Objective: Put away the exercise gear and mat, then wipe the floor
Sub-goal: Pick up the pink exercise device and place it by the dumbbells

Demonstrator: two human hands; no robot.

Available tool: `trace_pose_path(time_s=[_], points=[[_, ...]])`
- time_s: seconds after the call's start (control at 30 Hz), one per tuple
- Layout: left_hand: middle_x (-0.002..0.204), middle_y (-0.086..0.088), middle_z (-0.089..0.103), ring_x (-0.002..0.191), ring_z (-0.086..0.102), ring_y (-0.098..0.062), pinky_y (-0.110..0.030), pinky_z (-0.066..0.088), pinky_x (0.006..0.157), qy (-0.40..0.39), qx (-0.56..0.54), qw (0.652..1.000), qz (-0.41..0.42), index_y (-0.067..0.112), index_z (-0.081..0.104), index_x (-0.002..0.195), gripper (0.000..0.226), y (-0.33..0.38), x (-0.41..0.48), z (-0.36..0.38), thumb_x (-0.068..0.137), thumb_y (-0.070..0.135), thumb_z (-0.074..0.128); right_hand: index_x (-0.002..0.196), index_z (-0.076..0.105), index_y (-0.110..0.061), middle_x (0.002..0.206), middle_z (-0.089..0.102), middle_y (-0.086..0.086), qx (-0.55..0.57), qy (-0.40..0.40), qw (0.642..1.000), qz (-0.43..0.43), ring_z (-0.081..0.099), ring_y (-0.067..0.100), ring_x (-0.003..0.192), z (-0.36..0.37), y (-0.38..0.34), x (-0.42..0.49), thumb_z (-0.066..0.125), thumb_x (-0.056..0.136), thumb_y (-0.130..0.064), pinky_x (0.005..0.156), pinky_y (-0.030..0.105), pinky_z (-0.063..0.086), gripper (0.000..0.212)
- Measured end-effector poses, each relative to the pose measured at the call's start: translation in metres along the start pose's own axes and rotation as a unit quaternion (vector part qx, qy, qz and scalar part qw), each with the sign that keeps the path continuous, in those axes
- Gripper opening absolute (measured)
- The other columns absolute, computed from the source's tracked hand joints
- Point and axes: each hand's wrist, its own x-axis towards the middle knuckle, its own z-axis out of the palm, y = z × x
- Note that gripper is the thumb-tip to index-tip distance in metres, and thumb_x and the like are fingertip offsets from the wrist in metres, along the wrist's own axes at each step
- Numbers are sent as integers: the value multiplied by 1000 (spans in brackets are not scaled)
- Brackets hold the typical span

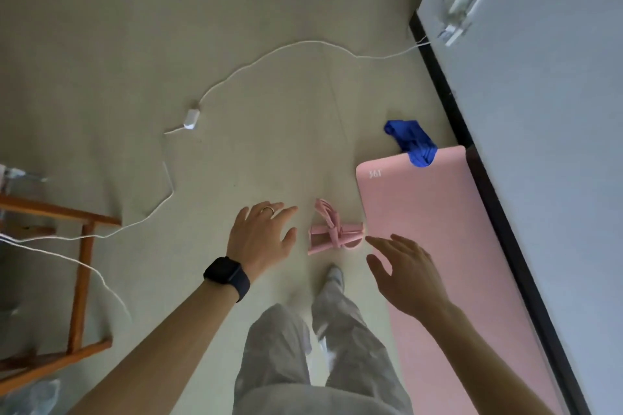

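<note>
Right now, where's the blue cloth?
Head view, right of centre: the blue cloth lies crumpled on the floor at the pink mat's far end, overlapping its edge, near the dark baseboard.

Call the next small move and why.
Probably lower the left hand and right hand onto the pink tied bundle and grip it: both hands are open, flanking it without touching, and it lies on the floor beside the pink mat.

The floor [168,27] bears mat [438,246], pink rope [332,232], blue cloth [409,141], cable [269,57].
</note>
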Motion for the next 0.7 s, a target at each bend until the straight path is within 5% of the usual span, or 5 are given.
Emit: trace_pose_path(time_s=[0.37, 0.7], points=[[148, 5, 50, 139, 39, -17, -40, 30, 112, -207, -25, 978, -6, 33, 42, 147, 49, -33, 128, 222, 98, 42, 41, 143, 52, -31, 141, 58, -7, 74, -134, 984, 89, 43, 18, 137, 166, 63, 160, 48, 101, -39, 110, 33, 36, 43], [124, -6, 62, 115, 55, -28, -39, 45, 90, -330, 9, 943, 49, 20, 52, 133, 39, -53, 213, 479, 95, 30, 47, 148, 43, -27, 149, 50, -1, 54, -246, 953, 167, 39, 24, 140, 394, 152, 271, 46, 100, -37, 108, 41, 40, 50]])
